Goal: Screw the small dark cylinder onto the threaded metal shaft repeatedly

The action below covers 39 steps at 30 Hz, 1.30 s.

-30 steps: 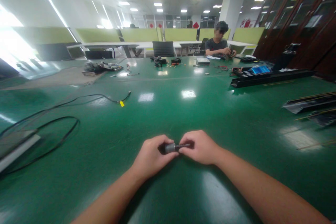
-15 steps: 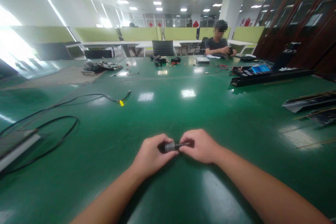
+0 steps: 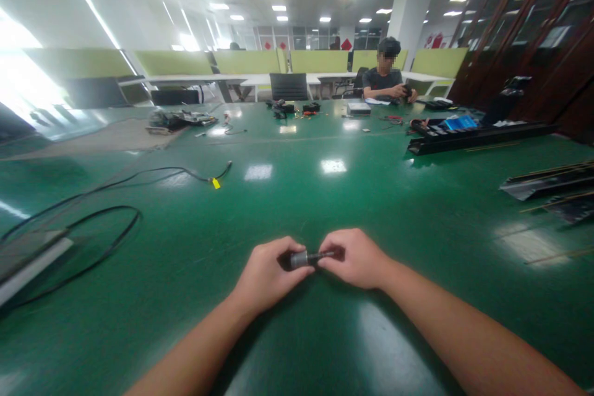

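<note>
Low in the middle of the head view, my left hand point(image 3: 266, 275) is closed on a small grey cylinder point(image 3: 299, 259) with a dark end inside the palm. A thin dark shaft point(image 3: 320, 255) extends from the cylinder's right side. My right hand point(image 3: 355, 258) is closed round this shaft, whose far end lies between its thumb and fingers. Both hands are close together over the green table point(image 3: 297, 204). What the piece is exactly is too small to tell.
A black cable point(image 3: 132, 174) with a yellow tag point(image 3: 216, 183) lies at left, near a flat box point(image 3: 34, 263). Black metal channels point(image 3: 547, 180) lie at right. Across the table, a person point(image 3: 384, 77) sits near a silver box point(image 3: 359, 109) and scattered parts.
</note>
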Each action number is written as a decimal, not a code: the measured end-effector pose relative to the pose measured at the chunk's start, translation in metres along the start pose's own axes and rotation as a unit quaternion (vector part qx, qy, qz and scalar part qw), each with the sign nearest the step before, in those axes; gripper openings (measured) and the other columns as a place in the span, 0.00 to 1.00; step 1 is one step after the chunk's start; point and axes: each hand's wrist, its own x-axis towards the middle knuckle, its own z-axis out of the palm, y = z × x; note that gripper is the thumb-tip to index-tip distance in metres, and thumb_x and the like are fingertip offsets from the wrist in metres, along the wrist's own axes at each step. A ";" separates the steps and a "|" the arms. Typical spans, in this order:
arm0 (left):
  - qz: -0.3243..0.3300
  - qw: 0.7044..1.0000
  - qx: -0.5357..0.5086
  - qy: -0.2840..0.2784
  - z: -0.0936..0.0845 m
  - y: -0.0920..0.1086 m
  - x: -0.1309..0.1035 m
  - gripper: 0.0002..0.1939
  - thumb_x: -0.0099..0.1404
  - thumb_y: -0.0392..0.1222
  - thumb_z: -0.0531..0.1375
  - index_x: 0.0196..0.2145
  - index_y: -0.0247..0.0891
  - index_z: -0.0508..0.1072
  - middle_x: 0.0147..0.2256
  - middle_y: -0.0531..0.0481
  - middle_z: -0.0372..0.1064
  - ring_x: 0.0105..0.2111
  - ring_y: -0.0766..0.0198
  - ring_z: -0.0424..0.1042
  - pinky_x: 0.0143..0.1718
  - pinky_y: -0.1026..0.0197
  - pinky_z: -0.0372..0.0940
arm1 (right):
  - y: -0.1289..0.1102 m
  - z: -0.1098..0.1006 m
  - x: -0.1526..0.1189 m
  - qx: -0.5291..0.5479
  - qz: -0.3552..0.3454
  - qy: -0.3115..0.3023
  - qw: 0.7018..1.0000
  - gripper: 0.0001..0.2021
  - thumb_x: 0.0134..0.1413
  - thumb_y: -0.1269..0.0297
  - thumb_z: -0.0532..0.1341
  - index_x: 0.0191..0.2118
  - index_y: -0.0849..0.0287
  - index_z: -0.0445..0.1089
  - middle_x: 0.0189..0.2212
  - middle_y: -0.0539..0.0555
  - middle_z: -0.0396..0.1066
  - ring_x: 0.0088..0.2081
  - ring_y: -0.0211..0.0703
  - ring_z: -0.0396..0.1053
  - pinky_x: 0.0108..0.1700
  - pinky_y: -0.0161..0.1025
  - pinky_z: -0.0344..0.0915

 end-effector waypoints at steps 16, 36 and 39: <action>0.000 1.000 -0.004 0.003 -0.001 -0.002 0.000 0.11 0.56 0.46 0.68 0.35 0.41 0.76 0.32 0.54 0.76 0.31 0.63 0.74 0.33 0.63 0.64 | 0.000 -0.001 -0.001 0.000 -0.001 0.004 1.000 0.03 0.52 0.65 0.66 0.33 0.58 0.75 0.27 0.49 0.72 0.28 0.38 0.67 0.31 0.33 0.58; -0.011 1.000 -0.009 0.006 -0.002 -0.003 0.000 0.11 0.55 0.46 0.69 0.35 0.42 0.76 0.32 0.56 0.75 0.31 0.64 0.74 0.35 0.64 0.64 | -0.001 -0.002 -0.001 -0.004 0.009 0.006 1.000 0.03 0.52 0.65 0.65 0.33 0.58 0.75 0.26 0.49 0.72 0.27 0.37 0.66 0.30 0.33 0.57; -0.014 1.000 -0.010 0.007 -0.003 -0.002 0.000 0.11 0.55 0.45 0.69 0.35 0.42 0.76 0.31 0.56 0.75 0.31 0.64 0.74 0.34 0.64 0.63 | -0.001 -0.003 -0.001 -0.002 0.008 0.005 1.000 0.03 0.52 0.65 0.65 0.33 0.58 0.75 0.26 0.49 0.72 0.27 0.37 0.66 0.30 0.33 0.57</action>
